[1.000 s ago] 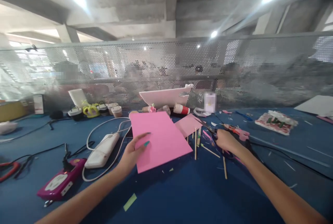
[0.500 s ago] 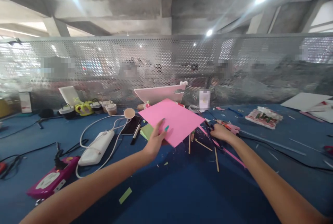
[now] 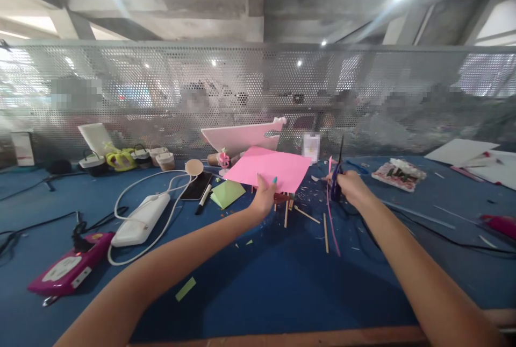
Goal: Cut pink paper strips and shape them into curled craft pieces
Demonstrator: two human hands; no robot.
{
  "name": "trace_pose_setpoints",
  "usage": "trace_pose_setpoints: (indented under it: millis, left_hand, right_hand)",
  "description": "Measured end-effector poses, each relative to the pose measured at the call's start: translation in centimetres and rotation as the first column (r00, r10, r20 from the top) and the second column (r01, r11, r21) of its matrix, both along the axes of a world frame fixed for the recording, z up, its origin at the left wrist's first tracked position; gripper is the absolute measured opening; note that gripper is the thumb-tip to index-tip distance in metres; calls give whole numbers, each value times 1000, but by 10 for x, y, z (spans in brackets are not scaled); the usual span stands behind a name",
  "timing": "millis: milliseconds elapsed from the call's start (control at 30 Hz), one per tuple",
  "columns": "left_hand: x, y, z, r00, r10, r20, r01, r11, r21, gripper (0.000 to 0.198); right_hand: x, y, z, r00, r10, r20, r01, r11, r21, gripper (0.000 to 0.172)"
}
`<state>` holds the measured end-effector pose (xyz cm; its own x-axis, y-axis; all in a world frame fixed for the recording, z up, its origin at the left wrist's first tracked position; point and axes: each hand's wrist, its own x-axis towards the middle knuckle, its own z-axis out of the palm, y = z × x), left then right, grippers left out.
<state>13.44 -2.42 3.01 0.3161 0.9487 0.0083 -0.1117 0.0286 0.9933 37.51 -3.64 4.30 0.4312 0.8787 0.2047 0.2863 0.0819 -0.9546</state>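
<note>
My left hand [image 3: 263, 197] pinches the near edge of a pink sheet of paper [image 3: 269, 168], thumb on top and the other fingers mostly hidden underneath. My right hand [image 3: 351, 185] grips dark blue scissors [image 3: 336, 181], blades pointing up and away from the sheet. Beside the scissors hangs a narrow pink paper strip [image 3: 331, 223], apart from the sheet; whether the fingers hold it too, I cannot tell. Below the sheet lie several thin wooden sticks [image 3: 326, 234]. Folded green paper [image 3: 227, 194] rests left of my left hand.
A white power strip [image 3: 142, 219] with looping cable and a magenta device [image 3: 71, 265] occupy the left side. A phone [image 3: 197, 186] and a marker [image 3: 203, 200] lie nearer. Pale pink foam board [image 3: 242, 137] leans at the back. White sheets [image 3: 461, 152] lie far right.
The pink strip has come away from the sheet's edge and hangs by the scissors. The scissors have turned upward, and the sheet has swung round, uncovering more green paper.
</note>
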Motion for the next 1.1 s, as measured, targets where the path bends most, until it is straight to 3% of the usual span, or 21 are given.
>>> trace_pose_setpoints:
  millis: [133,233,300,367,433,500,600,733,833,933,1000,1100]
  left_hand:
    - [7,9,-9,962,-28,-270,39,999,35,82]
    - [7,11,-14,916,-9,-401,99,974,206,84]
    - [4,9,-18,875,-32,-483,242,893,380,85]
    - [-1,4,-22,835,-42,-549,380,765,521,82]
    - [-8,0,-26,830,9,-558,404,681,611,76]
    - [-15,-2,-28,830,92,-549,371,644,669,71]
    - [-25,2,-29,783,132,-608,394,652,648,69]
    - [-39,10,-24,663,72,-745,563,609,559,72]
    - [-58,7,-15,609,24,-793,646,565,513,69]
    - [-86,-2,1,567,-36,-823,689,569,450,73]
    - [-105,-5,13,582,20,-813,649,591,479,62]
    - [-125,-1,23,668,102,-737,510,659,554,33]
  right_hand:
    - [-7,-12,22,970,95,-223,-94,995,19,11]
    - [-18,-15,26,897,214,-387,-215,976,41,10]
    - [-28,-11,21,857,254,-449,-256,965,56,9]
    - [-36,-6,14,821,282,-497,-283,956,77,8]
    - [-43,-2,8,785,309,-537,-308,947,95,8]
    - [-48,0,5,752,332,-569,-332,937,108,8]
    - [-54,-1,1,714,354,-604,-348,928,133,10]
    - [-60,0,-7,683,380,-624,-353,919,172,11]
    - [-63,2,-13,665,390,-637,-355,915,190,8]
    - [-67,3,-19,650,396,-649,-362,912,194,6]
    - [-71,3,-22,645,401,-651,-368,909,196,5]
    - [-81,1,-25,639,407,-652,-375,906,198,4]
